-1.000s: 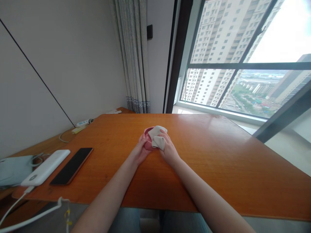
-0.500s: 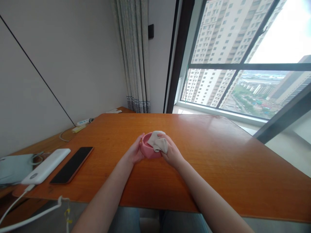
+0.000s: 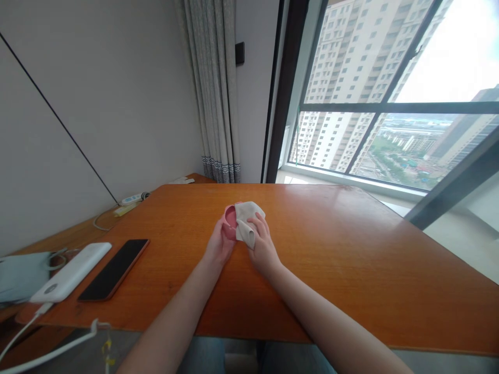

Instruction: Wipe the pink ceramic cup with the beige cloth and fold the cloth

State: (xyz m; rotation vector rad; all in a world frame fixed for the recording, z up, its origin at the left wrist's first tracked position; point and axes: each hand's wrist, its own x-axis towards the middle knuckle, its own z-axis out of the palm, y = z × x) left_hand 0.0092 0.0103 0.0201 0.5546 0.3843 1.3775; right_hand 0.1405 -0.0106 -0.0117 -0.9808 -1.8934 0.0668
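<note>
Blue trousers cover my two legs (image 3: 202,358), nearest to me, under the edge of one wooden table (image 3: 358,275). To my left are one white cable (image 3: 19,336), the one power bank (image 3: 72,272) it plugs into, and, just beside that, one phone (image 3: 115,269), lying flat with its screen dark. Beyond them, over the middle of the table, I have one pink bowl (image 3: 231,224) and one pale cloth (image 3: 246,214). My left hand (image 3: 217,245) grips the bowl's left side; my right hand (image 3: 264,250) pinches the cloth, which drapes over the bowl's right side and hides part of its opening. Whether the bowl touches the wood I cannot tell. By my judgement the wiping is partway through: bowl and cloth are together, neither is set down, and I see no sign that it is finished. How much of the bowl is already wiped, inside or out, does not show; what is left would be any part not yet reached, and letting go of both. Farther off, at the left, lies one power strip (image 3: 133,199); past the table's far edge hangs one curtain (image 3: 216,98), and at the right stands one large window (image 3: 429,108), with one close tower (image 3: 346,57) outside.
</note>
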